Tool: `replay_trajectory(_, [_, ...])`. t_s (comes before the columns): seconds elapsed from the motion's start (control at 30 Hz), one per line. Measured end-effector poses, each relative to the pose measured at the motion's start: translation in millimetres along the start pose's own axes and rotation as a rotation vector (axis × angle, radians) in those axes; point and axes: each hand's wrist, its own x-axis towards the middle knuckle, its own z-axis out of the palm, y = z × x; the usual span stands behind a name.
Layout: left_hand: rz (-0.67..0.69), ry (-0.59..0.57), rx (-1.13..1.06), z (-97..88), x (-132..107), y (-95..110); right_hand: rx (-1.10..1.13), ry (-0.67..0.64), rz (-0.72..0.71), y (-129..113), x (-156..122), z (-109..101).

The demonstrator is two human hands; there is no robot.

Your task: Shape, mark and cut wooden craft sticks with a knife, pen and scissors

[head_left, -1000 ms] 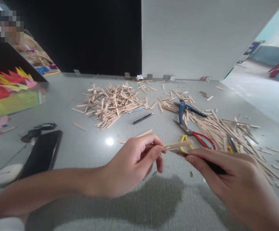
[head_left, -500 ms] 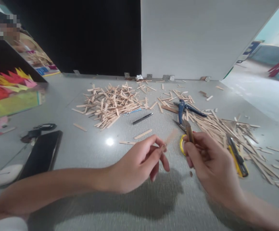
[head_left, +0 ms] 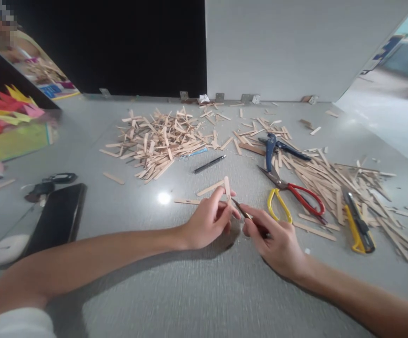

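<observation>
Between its thumb and fingers, my left hand (head_left: 209, 218) pinches a short flat wooden stick (head_left: 227, 185), its free end pointing up and away. My right hand (head_left: 276, 234) is closed around a slim dark pointed tool (head_left: 239, 207) that looks like a small blade; most of its handle is hidden. The tool's tip meets or nearly meets the stick near my left fingertips; contact is hard to make out. Scissors with one red and one yellow handle (head_left: 304, 199) lie beyond my right hand. Two loose sticks (head_left: 211, 188) rest just past my left hand.
A heap of cut sticks (head_left: 162, 145) lies at centre left, longer strips (head_left: 316, 180) at right. Around them are a blue-handled cutter (head_left: 270, 150), a black pen (head_left: 209, 164), a yellow box cutter (head_left: 358, 225), a phone (head_left: 56, 216) and a mouse (head_left: 7, 249). Upright boards (head_left: 277, 51) stand behind.
My right hand has moved left, bringing the pointed tool to the stick and uncovering the scissors. My left hand has turned the stick more upright. The view has shifted slightly.
</observation>
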Motion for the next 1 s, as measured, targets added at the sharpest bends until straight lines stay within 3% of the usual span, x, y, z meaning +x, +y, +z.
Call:
replay_trajectory(0.4, [0.037, -0.006, 0.081, -0.4, -1.2, 3.2, -0.040, -0.060, -0.023, -3.7, 2.9, -0.4])
replay_trajectory(0.6, [0.012, -0.030, 0.056, -1.4, 0.4, 1.2, -0.065, -0.090, 0.061, -9.2, 2.7, 1.4])
replay_trajectory(0.73, [0.014, -0.066, -0.016, -2.4, 2.1, 0.7, 0.038, -0.101, 0.138, -9.4, 5.1, 3.1])
replay_trajectory(1.0, [0.003, -0.065, -0.099, -3.9, 4.6, 0.6, 0.449, -0.196, 0.408, -6.7, 13.1, 4.3])
